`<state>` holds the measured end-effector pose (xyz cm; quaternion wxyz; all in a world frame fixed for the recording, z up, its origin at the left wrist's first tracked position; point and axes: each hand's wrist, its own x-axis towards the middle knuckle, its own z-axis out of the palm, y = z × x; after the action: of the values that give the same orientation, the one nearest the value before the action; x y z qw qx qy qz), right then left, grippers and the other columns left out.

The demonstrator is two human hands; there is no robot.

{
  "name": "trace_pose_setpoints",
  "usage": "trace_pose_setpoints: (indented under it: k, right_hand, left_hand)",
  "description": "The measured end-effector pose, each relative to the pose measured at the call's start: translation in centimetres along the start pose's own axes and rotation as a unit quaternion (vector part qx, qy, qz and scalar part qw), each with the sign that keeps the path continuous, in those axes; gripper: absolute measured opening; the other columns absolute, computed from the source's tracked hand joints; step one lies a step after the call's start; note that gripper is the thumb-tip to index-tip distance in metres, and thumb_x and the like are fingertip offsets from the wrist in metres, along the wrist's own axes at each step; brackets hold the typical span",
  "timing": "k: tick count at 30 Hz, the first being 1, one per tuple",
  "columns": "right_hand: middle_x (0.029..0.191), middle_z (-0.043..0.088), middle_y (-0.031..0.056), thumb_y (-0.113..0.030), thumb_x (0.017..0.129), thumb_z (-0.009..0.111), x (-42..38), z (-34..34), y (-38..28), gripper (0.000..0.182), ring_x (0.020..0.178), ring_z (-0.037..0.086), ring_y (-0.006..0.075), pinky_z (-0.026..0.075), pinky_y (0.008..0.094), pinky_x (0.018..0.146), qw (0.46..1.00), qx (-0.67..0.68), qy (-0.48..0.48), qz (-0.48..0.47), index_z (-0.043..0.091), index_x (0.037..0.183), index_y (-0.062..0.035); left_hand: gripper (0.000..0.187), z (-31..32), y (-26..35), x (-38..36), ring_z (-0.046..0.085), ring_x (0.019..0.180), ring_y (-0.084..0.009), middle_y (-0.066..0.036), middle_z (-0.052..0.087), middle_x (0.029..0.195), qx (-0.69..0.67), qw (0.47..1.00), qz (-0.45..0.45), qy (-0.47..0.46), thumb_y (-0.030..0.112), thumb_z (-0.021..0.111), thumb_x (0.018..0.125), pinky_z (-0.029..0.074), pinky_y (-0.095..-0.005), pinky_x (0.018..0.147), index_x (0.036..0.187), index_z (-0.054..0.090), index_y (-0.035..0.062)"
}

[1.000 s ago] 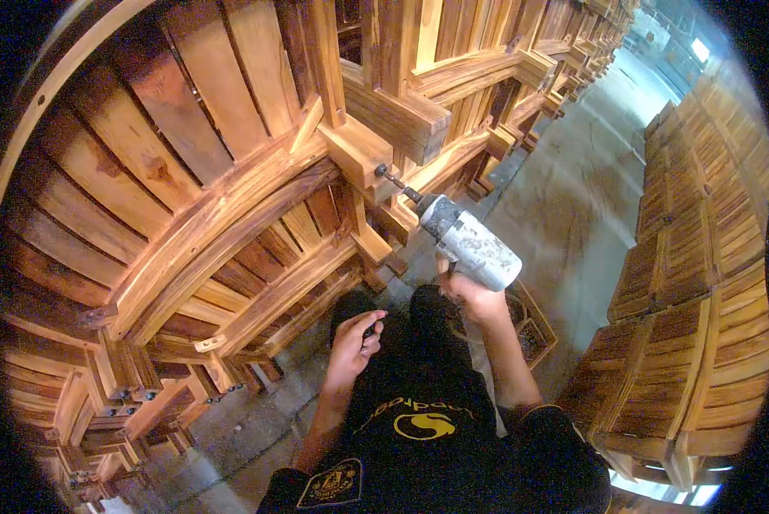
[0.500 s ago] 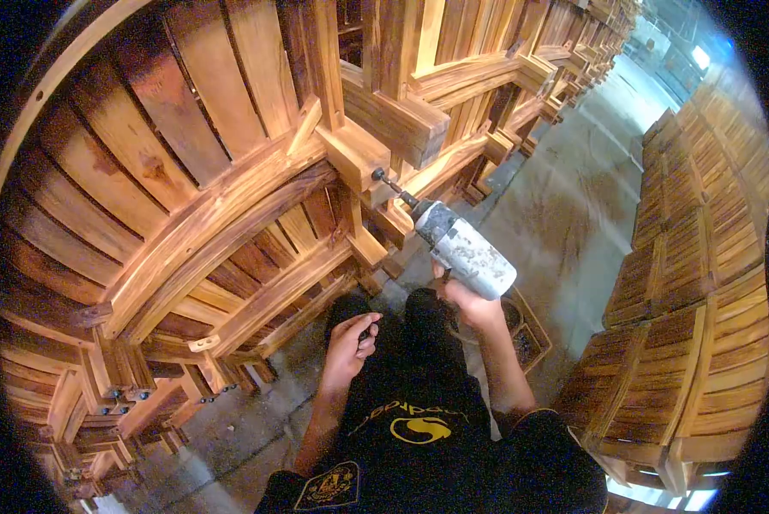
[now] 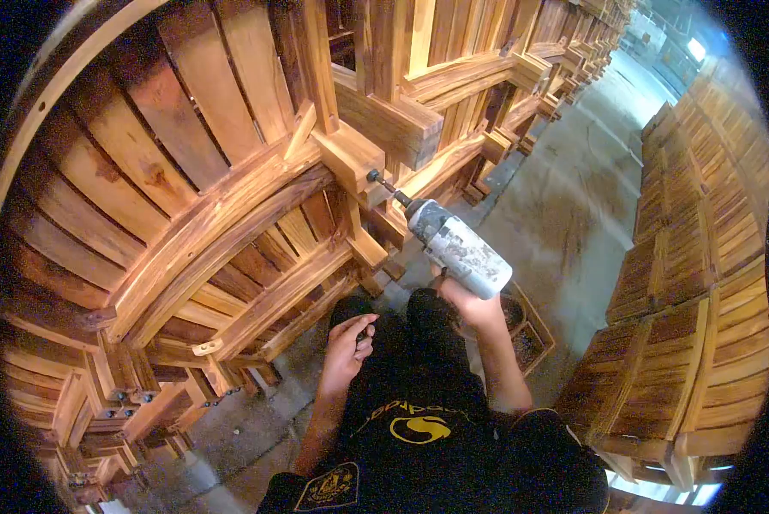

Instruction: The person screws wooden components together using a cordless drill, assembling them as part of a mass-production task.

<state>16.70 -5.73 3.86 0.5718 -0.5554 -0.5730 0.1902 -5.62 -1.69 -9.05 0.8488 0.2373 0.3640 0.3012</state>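
My right hand (image 3: 468, 295) grips a worn white power driver (image 3: 461, 248) from below, its handle mostly hidden by the fingers. The driver's bit points up and left, its tip at a dark round fastener head (image 3: 373, 176) on the end of a wooden leg block (image 3: 350, 158). That block belongs to a slatted wooden chair (image 3: 196, 206) lying tipped over, with a curved rail and slats toward me. Near my lap, my left hand (image 3: 350, 343) is closed with its fingertips together; something small and dark shows in it, too hidden to name.
More slatted wooden pieces (image 3: 470, 77) stand in a row toward the back. On the right rises a stack of slatted panels (image 3: 693, 325). A wooden-edged box (image 3: 534, 338) sits on the floor beside my right forearm. A concrete aisle (image 3: 564, 197) runs between the rows.
The driver has shifted very slightly left in the view, its bit still at the same fastener. My left hand has stayed nearly still.
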Motion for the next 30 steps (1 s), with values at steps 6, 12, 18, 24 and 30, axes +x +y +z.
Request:
trace_pose_setpoints:
  k: [6,12,18,24,30]
  right_hand:
    - [0.081,0.061,0.0026,0.001,0.061,0.057,0.3,0.4,-1.2,0.028,0.073,0.057,0.0148,0.045,0.028,0.065,0.999,-0.007,0.009,-0.03,0.061,0.089,-0.003]
    - [0.086,0.063,0.0033,0.003,0.062,0.056,0.1,0.2,-1.1,0.033,0.08,0.059,0.0159,0.046,0.0281,0.071,0.999,-0.03,0.012,-0.02,0.063,0.093,-0.004]
    - [0.087,0.064,0.0037,0.004,0.062,0.057,0.0,0.2,-1.6,0.033,0.081,0.059,0.0144,0.046,0.0273,0.071,1.0,0.018,0.003,0.013,0.063,0.094,-0.0031]
    - [0.089,0.065,0.0042,0.004,0.062,0.059,-0.2,0.1,-1.3,0.035,0.082,0.06,0.0148,0.047,0.0279,0.074,0.999,-0.033,0.006,-0.016,0.064,0.097,-0.0034]
    - [0.089,0.065,0.0043,0.003,0.061,0.06,-0.1,0.1,-1.0,0.036,0.083,0.061,0.017,0.047,0.0285,0.075,0.997,-0.065,0.005,-0.035,0.064,0.096,-0.0043]
  left_hand:
    - [0.018,0.0,-0.2,0.2,0.036,0.046,-0.0047,-0.003,0.053,0.073,-0.001,1.0,0.003,0.007,0.013,0.054,0.089,0.025,-0.0174,0.037,0.098,0.06,-0.0011]
    - [0.017,-0.3,-0.2,0.4,0.037,0.046,-0.0044,-0.003,0.054,0.073,-0.014,1.0,-0.002,0.011,0.014,0.055,0.089,0.024,-0.0169,0.036,0.098,0.06,0.0001]
    - [0.019,-0.9,-0.1,1.4,0.037,0.046,-0.0048,-0.002,0.053,0.073,-0.093,0.994,-0.059,-0.022,0.014,0.055,0.089,0.025,-0.0175,0.035,0.102,0.057,0.0006]
    - [0.021,-0.3,-0.3,1.9,0.037,0.047,-0.0052,-0.003,0.051,0.074,-0.078,0.996,-0.045,-0.014,0.015,0.055,0.089,0.025,-0.017,0.035,0.103,0.056,0.0002]
    - [0.023,0.0,-0.1,1.5,0.037,0.049,-0.0049,-0.002,0.05,0.074,-0.065,0.997,-0.031,-0.001,0.018,0.056,0.089,0.025,-0.0165,0.036,0.103,0.057,0.0002]
